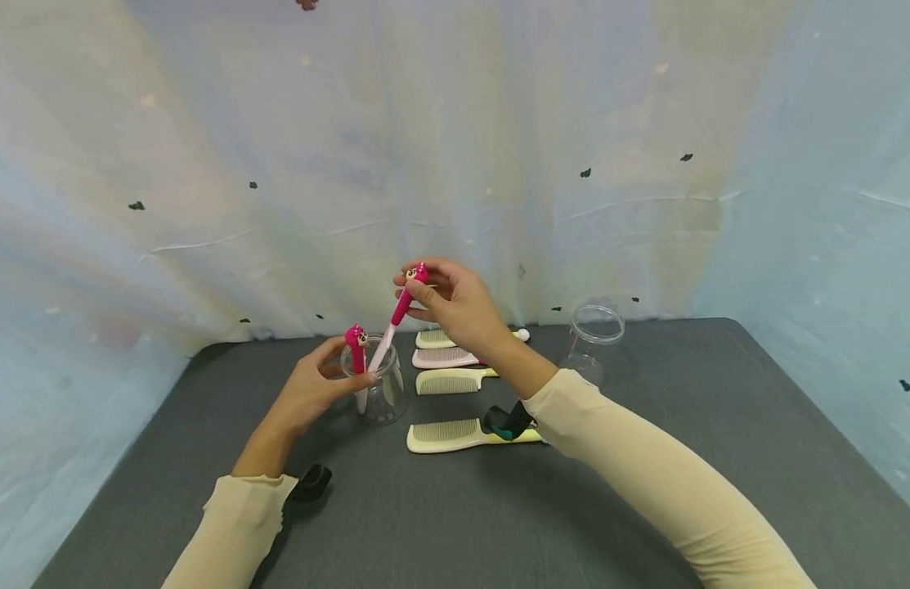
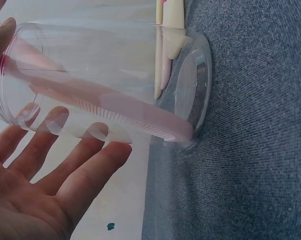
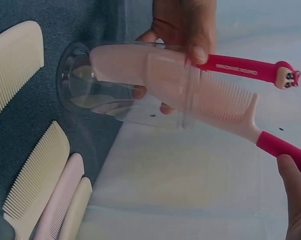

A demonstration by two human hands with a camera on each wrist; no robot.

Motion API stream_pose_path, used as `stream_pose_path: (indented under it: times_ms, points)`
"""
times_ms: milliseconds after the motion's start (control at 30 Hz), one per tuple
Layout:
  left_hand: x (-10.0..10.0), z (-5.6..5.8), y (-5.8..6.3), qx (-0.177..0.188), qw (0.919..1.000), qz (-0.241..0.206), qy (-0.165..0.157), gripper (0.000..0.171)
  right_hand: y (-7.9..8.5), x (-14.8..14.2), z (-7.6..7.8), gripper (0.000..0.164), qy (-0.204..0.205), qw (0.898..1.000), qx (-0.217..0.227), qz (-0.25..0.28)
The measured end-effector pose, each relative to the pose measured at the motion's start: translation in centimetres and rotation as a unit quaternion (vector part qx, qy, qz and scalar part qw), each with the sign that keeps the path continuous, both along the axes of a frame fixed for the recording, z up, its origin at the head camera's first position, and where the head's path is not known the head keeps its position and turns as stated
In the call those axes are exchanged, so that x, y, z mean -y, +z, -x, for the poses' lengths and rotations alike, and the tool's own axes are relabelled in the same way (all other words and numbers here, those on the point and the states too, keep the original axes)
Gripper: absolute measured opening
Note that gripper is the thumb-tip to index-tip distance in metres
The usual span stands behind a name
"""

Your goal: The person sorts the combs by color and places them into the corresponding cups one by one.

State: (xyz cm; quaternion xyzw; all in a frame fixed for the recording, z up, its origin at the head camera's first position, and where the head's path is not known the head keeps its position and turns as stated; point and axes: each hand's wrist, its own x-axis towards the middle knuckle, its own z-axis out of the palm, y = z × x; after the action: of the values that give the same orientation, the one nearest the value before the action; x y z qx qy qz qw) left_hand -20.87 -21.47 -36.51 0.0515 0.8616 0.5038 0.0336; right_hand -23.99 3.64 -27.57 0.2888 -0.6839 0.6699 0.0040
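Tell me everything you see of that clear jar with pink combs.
The jar looks like clear plastic or glass: round, lidless, wide-mouthed, with a thick base. It stands upright on the dark table, beside the loose combs. The left hand's grip holds its side. One pink comb leans inside, its magenta handle sticking out; a second comb, in the right hand's grip, slants partway in.

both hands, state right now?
Left hand: closed around the upright jar.
Right hand: closed, pinching a comb by its pink handle, other end inside that jar.
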Motion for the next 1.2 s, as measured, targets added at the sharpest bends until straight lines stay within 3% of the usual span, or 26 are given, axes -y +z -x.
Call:
stream_pose_path:
  times_ms: [400, 667, 933, 1200]
  points:
    - [0.2, -0.1, 0.3, 0.014, 0.9998, 0.01, 0.01, 0.082, -1.4, 1.6, 0.0, 0.031, 0.005, 0.999, 0.01, -0.041]
    - [0.2, -0.1, -0.1, -0.009, 0.9999, -0.006, -0.009, 0.076, -3.2, 1.8, -0.2, 0.032, 0.036, 0.998, -0.002, -0.048]
    - [0.0, 0.2, -0.4, -0.021, 0.9994, -0.021, -0.017, 0.074, -4.7, 1.1, -0.6, 0.035, 0.077, 0.997, 0.016, -0.016]
    - [0.2, 0.0, -0.2, -0.008, 0.9998, -0.012, -0.015, 0.075, -5.2, 1.4, -1.0, 0.051, 0.044, 0.996, -0.033, -0.075]
